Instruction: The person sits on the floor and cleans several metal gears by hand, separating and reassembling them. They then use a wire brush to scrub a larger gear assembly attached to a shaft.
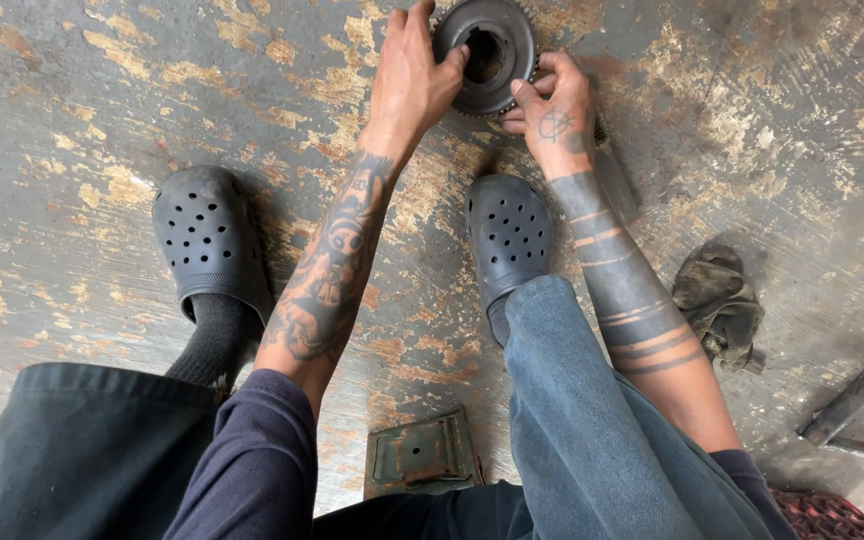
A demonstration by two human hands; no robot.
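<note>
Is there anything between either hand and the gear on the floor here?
Nothing visible. Both hands are already on the dark toothed gear: the left hand grips its left edge with the thumb at the central hole, and the right hand touches its lower right rim. The clogs and the rag lie nearer the person, apart from it.

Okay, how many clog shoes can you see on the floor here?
2. One dark clog is at left, beside the left forearm; the other clog is in the middle, between both arms, below the gear the hands hold.
</note>
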